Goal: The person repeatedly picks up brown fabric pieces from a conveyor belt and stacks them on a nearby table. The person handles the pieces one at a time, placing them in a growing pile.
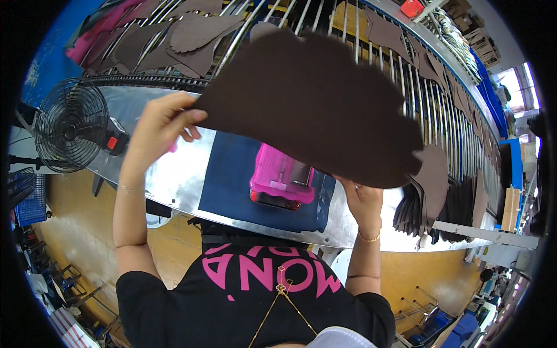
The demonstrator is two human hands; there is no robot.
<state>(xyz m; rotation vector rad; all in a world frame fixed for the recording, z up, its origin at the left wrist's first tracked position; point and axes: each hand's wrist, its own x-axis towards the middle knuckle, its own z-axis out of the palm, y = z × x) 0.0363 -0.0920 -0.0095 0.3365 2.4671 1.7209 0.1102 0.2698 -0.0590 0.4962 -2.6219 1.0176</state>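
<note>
Brown sheet (307, 104) spanned between the left fingers (190, 116), clamped on its corner, and the right fingers (366, 196), their closure hidden at its near edge, where even support seemed wise.

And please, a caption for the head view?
Left hand and right hand hold a brown sheet above a metal table.
</note>
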